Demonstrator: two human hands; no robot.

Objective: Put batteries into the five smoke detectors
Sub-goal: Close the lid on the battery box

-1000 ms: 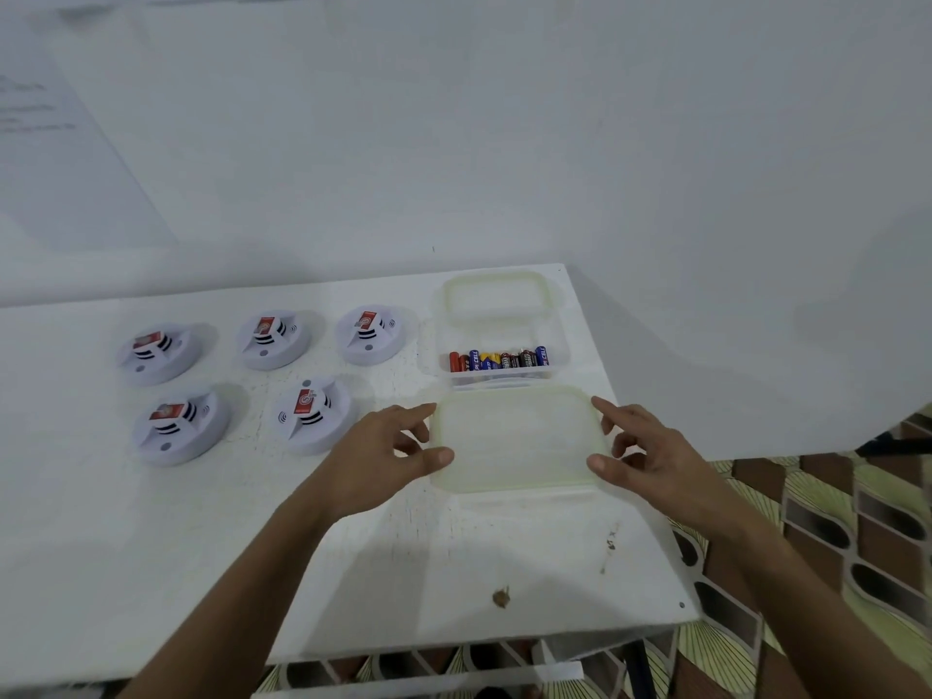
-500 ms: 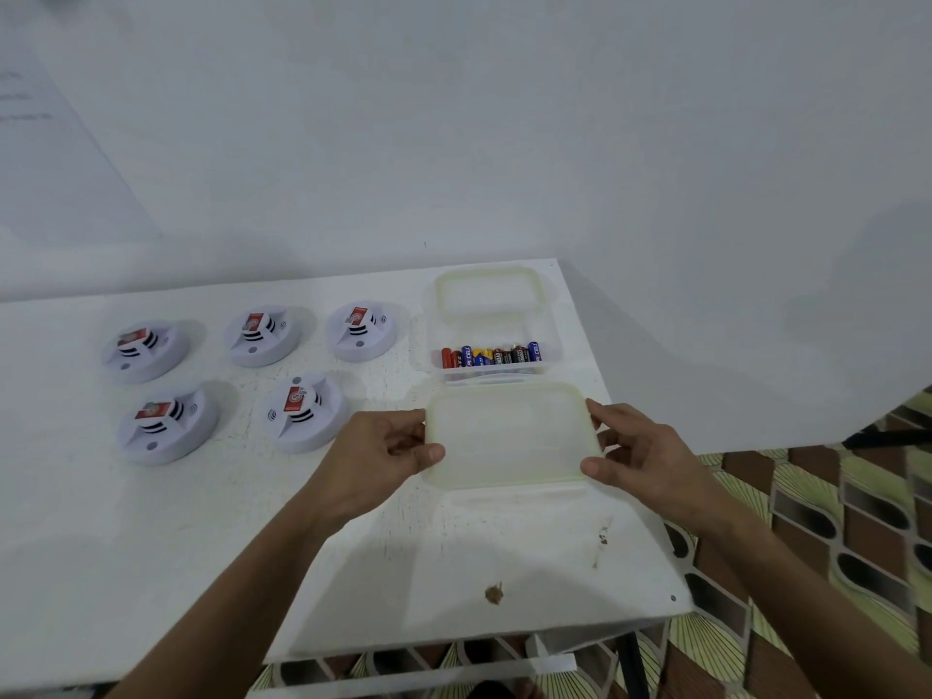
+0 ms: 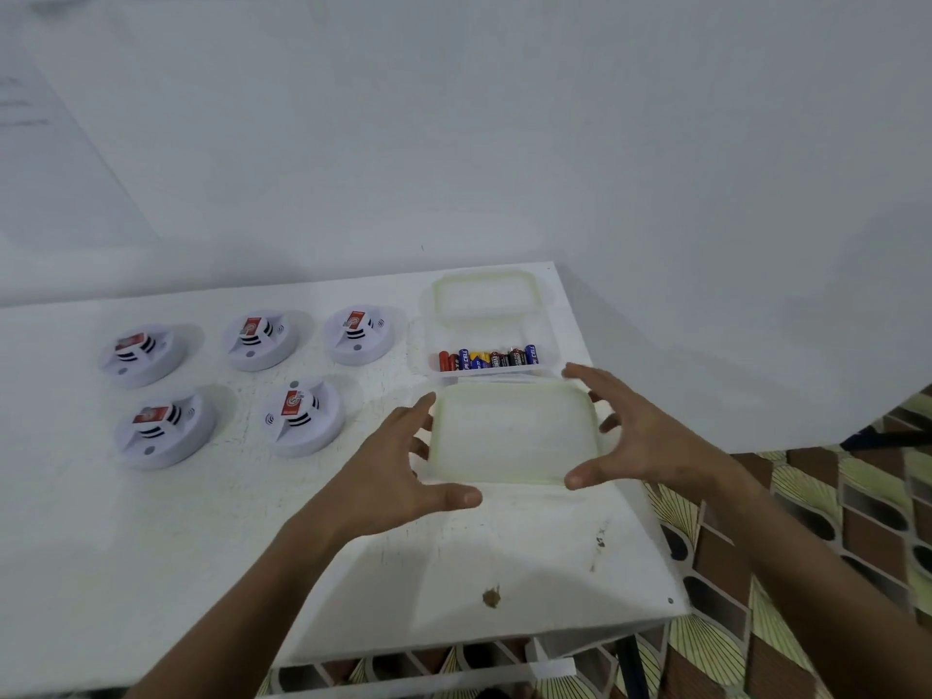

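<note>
While both my hands flank the translucent lid (image 3: 514, 433) lying flat on the white table (image 3: 151, 537), neither one has a grip on it. My left hand (image 3: 398, 471) sits at the lid's left edge with fingers spread and nearly straight, the thumb stretched out along the near-left corner; whether the fingertips actually touch the rim I cannot tell. My right hand (image 3: 635, 436) mirrors it on the right edge, fingers splayed and relaxed, thumb pointing in at the near-right corner, holding nothing.

Just beyond the lid stands the clear container (image 3: 428, 345), uncovered, with the batteries (image 3: 488, 357) lined up side by side in a row along its near wall (red, blue, yellow and black casings). Behind that, touching or nearly touching its far side, is a second clear tub (image 3: 485, 295) with a greenish rim.

The five smoke detectors (image 3: 302, 418) are laid out to the left on the same table, well apart from the batteries: three in a back row, two in a front row, each round and white with a red label on its raised centre. A brown stain (image 3: 491, 596) marks the table near its front edge, and patterned floor tiles (image 3: 832, 547) show past the table's right side.
</note>
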